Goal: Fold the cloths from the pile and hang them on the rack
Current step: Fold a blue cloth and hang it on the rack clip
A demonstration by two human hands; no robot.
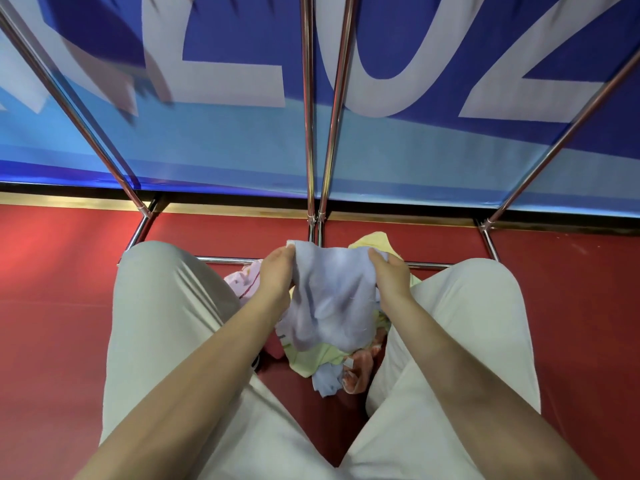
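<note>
A pale blue cloth [332, 299] hangs crumpled between my two hands above the pile. My left hand [277, 271] pinches its upper left edge and my right hand [389, 275] grips its upper right edge. Under it lies the pile of cloths [322, 362] on the red floor between my knees, with yellow-green, pink, orange and light blue pieces showing. The metal rack [313, 133] rises in front of me with shiny poles, and its low crossbar [228, 260] runs just beyond the pile. No cloth is visible on the rack's poles.
My legs in light trousers [162, 323] flank the pile on both sides. A blue banner with large white letters [242, 81] stands behind the rack. The red floor [52, 306] stretches to the left and right.
</note>
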